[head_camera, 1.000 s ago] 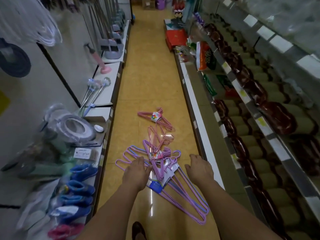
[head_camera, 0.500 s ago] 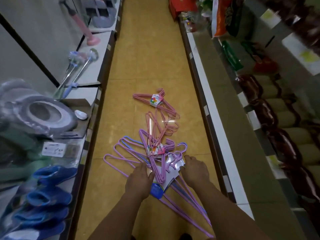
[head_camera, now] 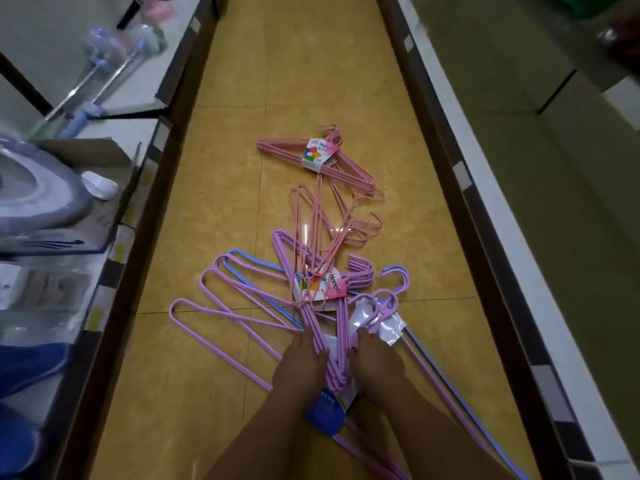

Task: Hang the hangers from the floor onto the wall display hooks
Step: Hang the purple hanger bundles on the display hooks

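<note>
Along the left edge of the yellow tiled floor (head_camera: pixel 214 375), a low white shelf (head_camera: pixel 114 98) carries a grey oval plastic-wrapped seat (head_camera: pixel 38 199). The left hand (head_camera: pixel 300 367) and the right hand (head_camera: pixel 375 362) both reach down onto the bundle of purple wire hangers (head_camera: pixel 327 344) lying mid-aisle, fingertips touching it from either side, though whether each grip closes around the wires cannot be told. Farther up the floor, toward the right shelf's edge, lies a banded bundle of pink wire hangers (head_camera: pixel 346 171).

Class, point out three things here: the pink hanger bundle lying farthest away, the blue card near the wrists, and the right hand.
pink hanger bundle (head_camera: pixel 320 155), head view, label band.
blue card (head_camera: pixel 325 412), head view, centre.
right hand (head_camera: pixel 375 360), head view, back.
</note>
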Action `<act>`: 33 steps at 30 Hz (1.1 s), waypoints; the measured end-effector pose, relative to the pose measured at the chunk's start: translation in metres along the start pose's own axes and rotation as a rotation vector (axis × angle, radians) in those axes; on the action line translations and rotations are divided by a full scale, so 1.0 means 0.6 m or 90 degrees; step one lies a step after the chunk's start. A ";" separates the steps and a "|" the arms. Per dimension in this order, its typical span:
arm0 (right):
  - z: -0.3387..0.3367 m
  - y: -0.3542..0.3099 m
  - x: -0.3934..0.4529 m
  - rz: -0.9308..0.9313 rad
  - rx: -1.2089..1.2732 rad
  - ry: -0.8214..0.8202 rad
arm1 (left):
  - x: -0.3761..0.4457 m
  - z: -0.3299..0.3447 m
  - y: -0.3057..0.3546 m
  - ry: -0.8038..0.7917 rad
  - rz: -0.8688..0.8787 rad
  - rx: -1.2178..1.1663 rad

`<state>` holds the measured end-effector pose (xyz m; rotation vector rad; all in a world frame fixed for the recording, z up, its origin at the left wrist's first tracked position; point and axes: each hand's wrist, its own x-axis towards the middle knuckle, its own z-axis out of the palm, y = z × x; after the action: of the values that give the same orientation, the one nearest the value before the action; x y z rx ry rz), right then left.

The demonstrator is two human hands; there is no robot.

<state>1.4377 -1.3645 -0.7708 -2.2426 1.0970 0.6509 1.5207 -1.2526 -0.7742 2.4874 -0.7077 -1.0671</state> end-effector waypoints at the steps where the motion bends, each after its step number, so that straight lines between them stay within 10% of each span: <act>1: 0.017 0.004 0.017 0.011 0.027 0.004 | 0.017 0.015 -0.004 -0.012 -0.009 -0.018; 22: 0.062 -0.023 0.123 0.323 0.716 -0.119 | 0.081 0.064 0.000 0.140 -0.205 -0.173; 33: 0.030 -0.059 0.061 0.235 0.492 0.021 | 0.030 0.024 0.021 0.132 -0.157 -0.368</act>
<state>1.4833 -1.3545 -0.7980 -1.4095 1.4816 0.2499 1.5170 -1.2744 -0.7879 2.1559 -0.0136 -0.9083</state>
